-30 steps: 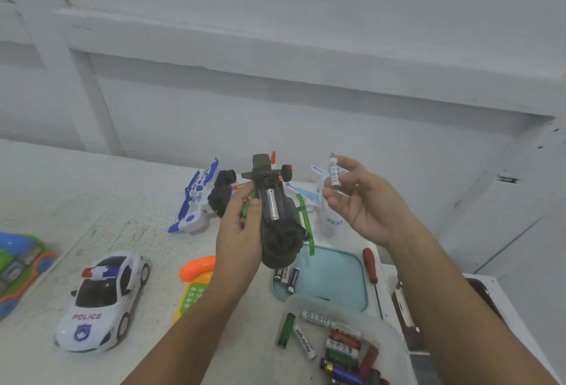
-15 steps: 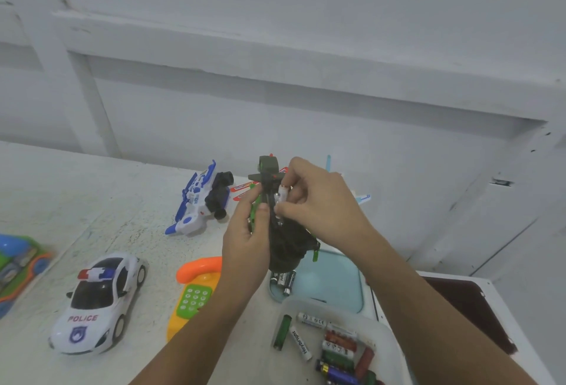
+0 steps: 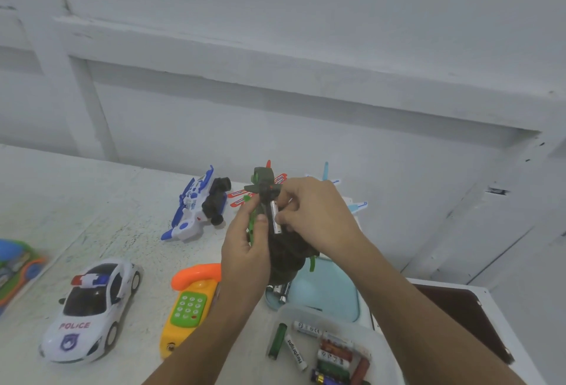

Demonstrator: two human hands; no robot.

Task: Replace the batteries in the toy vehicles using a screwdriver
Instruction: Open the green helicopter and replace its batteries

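Observation:
I hold a dark green toy helicopter (image 3: 286, 257) upside down above the table, tail pointing away from me. My left hand (image 3: 245, 250) grips its left side, thumb on the green skid. My right hand (image 3: 315, 216) pinches a silver-white battery (image 3: 274, 216) against the open battery bay in the belly. A clear tub (image 3: 379, 335) of several loose batteries sits at the near right. No screwdriver is visible; my right arm covers the table edge by the tray.
On the table lie a white police car (image 3: 92, 311), an orange-and-yellow toy phone (image 3: 190, 308), a blue-and-white toy vehicle (image 3: 196, 204), a pale blue tray (image 3: 330, 292) holding a few batteries, and a colourful toy (image 3: 15, 265) at the far left. A wall rises behind.
My right hand brought the battery from the air at the right down onto the helicopter's belly. The left hand kept its grip on the toy.

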